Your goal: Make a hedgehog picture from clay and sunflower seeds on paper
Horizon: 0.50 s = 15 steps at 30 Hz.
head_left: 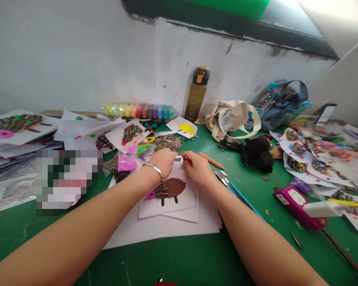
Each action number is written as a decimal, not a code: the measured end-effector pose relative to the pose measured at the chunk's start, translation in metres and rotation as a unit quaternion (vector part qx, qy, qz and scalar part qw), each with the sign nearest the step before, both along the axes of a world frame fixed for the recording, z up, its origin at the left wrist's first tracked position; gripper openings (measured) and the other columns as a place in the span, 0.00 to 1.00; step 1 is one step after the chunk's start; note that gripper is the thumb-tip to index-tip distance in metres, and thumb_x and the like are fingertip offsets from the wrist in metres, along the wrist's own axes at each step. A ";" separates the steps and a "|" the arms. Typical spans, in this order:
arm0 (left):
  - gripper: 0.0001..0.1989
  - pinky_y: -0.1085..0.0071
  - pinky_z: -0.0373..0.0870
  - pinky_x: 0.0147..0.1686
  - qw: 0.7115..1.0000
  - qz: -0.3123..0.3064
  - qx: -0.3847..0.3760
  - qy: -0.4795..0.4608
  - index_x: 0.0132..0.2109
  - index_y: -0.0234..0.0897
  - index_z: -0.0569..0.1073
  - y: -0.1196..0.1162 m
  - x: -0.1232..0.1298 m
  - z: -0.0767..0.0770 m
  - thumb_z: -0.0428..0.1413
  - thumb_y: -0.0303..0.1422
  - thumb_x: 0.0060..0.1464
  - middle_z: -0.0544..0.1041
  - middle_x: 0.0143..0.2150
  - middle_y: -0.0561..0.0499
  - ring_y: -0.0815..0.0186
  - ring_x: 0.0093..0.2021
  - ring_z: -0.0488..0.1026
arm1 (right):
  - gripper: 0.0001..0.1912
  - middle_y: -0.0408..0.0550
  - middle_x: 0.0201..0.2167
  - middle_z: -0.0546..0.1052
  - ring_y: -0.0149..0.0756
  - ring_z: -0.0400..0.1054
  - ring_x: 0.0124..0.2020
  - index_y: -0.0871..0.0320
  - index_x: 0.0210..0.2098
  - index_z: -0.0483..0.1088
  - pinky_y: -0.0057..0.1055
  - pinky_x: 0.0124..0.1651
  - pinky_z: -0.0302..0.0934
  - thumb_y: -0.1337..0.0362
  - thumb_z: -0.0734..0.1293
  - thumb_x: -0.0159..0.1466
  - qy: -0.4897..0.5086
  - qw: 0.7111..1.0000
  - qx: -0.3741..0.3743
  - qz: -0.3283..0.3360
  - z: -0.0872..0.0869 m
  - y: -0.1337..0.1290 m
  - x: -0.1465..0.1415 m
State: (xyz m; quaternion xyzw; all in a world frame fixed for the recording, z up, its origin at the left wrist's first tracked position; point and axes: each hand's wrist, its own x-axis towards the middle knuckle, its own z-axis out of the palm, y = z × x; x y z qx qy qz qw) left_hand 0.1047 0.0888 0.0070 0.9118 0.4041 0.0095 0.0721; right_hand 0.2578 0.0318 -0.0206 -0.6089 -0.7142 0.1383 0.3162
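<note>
My left hand [164,162], with a silver bangle [153,170] at the wrist, rests over a paper sheet [179,208]. On that sheet is a hedgehog picture [170,190] with a brown body, striped seed spines and a pink nose. My right hand [198,169] sits beside it, its fingertips pinching something small that looks like a sunflower seed [182,159]. The two hands nearly meet there, and my left fingertips are partly hidden. A heap of striped sunflower seeds [168,143] lies just beyond them.
An orange pencil [211,161] and a blue-handled craft knife [235,194] lie on the green cutting mat [179,266]. Further off are a pink bag of material [127,163], finished seed pictures [313,165], a bottle [197,94], clay tubes [139,111] and a magenta hot-glue gun [298,206].
</note>
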 end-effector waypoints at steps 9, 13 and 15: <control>0.11 0.59 0.66 0.49 0.997 -0.002 -0.038 -0.067 0.36 0.30 0.78 0.003 0.018 -0.009 0.51 0.24 0.54 0.77 0.39 0.38 0.54 0.45 0.73 | 0.10 0.43 0.27 0.74 0.36 0.67 0.29 0.55 0.37 0.70 0.29 0.33 0.56 0.70 0.58 0.60 0.026 0.999 -0.008 -0.030 -0.003 0.000 0.004; 0.11 0.59 0.66 0.51 0.988 0.041 -0.074 -0.132 0.38 0.32 0.78 -0.001 -0.002 0.003 0.51 0.25 0.55 0.77 0.41 0.41 0.55 0.47 0.72 | 0.05 0.42 0.26 0.73 0.36 0.66 0.30 0.55 0.34 0.69 0.30 0.35 0.57 0.65 0.61 0.60 0.047 0.998 0.004 -0.050 0.000 -0.002 0.005; 0.10 0.62 0.70 0.46 0.977 0.079 -0.105 -0.170 0.41 0.34 0.77 -0.008 -0.019 0.013 0.52 0.27 0.56 0.78 0.39 0.45 0.60 0.42 0.74 | 0.04 0.40 0.25 0.72 0.35 0.66 0.30 0.54 0.33 0.69 0.29 0.35 0.57 0.64 0.62 0.60 0.076 0.996 0.007 -0.043 0.003 -0.006 0.001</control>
